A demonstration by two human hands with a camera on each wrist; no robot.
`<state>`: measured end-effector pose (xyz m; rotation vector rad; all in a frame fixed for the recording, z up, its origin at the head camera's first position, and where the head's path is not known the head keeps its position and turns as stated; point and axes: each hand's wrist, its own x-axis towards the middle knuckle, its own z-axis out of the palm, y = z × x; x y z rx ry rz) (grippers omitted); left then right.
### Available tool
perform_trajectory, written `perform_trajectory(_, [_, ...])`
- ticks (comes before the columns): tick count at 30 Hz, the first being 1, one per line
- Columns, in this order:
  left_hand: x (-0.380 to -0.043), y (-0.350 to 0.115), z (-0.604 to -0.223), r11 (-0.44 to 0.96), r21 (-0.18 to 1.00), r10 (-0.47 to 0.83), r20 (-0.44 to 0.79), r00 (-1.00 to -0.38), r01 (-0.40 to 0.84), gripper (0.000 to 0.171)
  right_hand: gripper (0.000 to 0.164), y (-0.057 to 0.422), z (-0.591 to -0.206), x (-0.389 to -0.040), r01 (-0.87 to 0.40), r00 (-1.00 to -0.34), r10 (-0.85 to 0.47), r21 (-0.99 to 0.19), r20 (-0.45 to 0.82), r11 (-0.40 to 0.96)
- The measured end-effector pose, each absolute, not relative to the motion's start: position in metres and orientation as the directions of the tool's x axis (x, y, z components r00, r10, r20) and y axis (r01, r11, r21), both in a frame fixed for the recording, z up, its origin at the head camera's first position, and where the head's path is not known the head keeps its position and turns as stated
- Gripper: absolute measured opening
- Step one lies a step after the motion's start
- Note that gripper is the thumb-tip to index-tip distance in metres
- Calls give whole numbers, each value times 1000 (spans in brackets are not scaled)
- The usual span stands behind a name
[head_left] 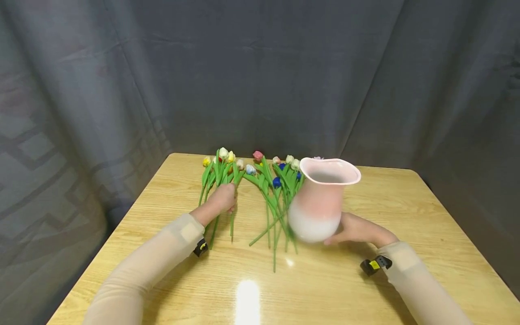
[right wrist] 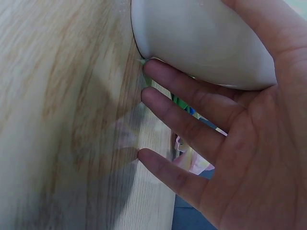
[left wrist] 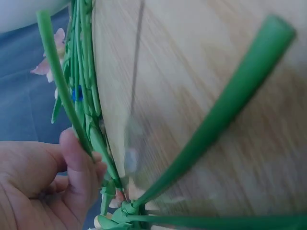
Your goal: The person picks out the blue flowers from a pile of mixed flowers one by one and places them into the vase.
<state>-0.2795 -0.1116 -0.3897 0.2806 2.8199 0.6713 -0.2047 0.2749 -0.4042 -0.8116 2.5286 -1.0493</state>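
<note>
My left hand [head_left: 221, 198] is at the left bunch of artificial tulips [head_left: 218, 170]. In the left wrist view its thumb and fingers pinch the green stem of a tulip [left wrist: 61, 84]; its bloom cannot be told there. A pink and white vase [head_left: 321, 203] with a flared, wavy rim is right of the middle, slightly blurred. My right hand [head_left: 357, 228] is at the vase's lower right side. In the right wrist view the fingers are spread and nearly straight, low by the table, with the white base [right wrist: 201, 43] between thumb and forefinger.
A second bunch of tulips [head_left: 278, 180], with blue, pink and white blooms, lies left of the vase, its stems crossing toward the front. Wooden table [head_left: 183, 289] lies under everything. Grey curtains [head_left: 260, 76] hang behind and at both sides.
</note>
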Motion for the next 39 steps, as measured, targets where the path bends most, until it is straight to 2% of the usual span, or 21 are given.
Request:
perform_trajectory(8, [-285, -113, -395, 945, 293, 215, -228, -950, 143, 8, 83, 272, -399, -203, -381, -807, -588, -713, -54, 588])
perform_trajectory(13, [-285, -111, -397, 970, 193, 193, -251, -949, 147, 7, 83, 273, -402, -204, -391, -805, -591, -705, -50, 591])
perform_trajectory(19, [-283, -112, -398, 965, 161, 240, -218, -946, 208, 30, 85, 272, -402, -205, -392, -804, -593, -709, -47, 586])
perform_trajectory(22, [-285, -113, -395, 961, 144, 260, -174, -950, 236, 16, 84, 272, -401, -204, -389, -807, -589, -708, -47, 589])
perform_trajectory(24, [-288, -112, -391, 959, 145, 263, -142, -954, 243, 8, 83, 273, -401, -204, -391, -808, -587, -703, -47, 594])
perform_trajectory(28, [-291, -103, -380, 951, 161, 277, -65, -959, 264, 14, 84, 273, -401, -203, -390, -809, -586, -705, -45, 592])
perform_trajectory(35, [-291, -74, -366, 907, 259, 320, 95, -943, 334, 14, 82, 274, -402, -204, -391, -816, -576, -690, -45, 609])
perform_trajectory(39, [-292, -56, -371, 881, 331, 321, 104, -941, 338, 22, 81, 274, -403, -205, -389, -815, -578, -696, -45, 603])
